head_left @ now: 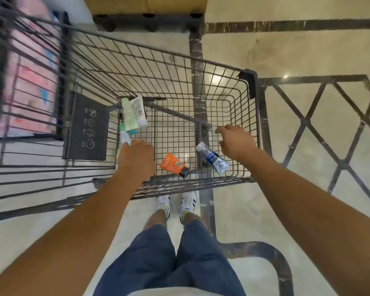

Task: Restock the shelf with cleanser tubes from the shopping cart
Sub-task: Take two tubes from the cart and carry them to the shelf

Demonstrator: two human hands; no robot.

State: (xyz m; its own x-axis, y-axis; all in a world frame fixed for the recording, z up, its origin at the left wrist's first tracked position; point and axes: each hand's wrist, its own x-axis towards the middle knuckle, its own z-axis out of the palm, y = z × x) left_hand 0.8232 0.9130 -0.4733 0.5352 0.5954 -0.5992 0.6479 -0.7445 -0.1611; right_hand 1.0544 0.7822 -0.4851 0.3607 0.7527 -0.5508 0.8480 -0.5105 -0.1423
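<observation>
Both hands are down in the cart [222, 67]. The left hand [136, 159] probably grips a pale tube [124, 136], its fingers hidden. The right hand [236, 142] hangs loose over the blue tube [212, 158]. Best grab mid-body, then the orange tube [173, 165].

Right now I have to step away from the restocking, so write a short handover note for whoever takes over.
Left hand: reaching into the shopping cart, its fingers on a white tube with a teal cap; whether they grip it cannot be told.
Right hand: over the basket, fingers loosely curled, holding nothing.
In the cart: two pale tubes by the left wall, an orange tube and a blue tube near the handle end.
Done: nothing in these pictures shows any tube shelved; the shelf is a blur at the left.
Left: lift out all five tubes and place them on the shelf.
</observation>
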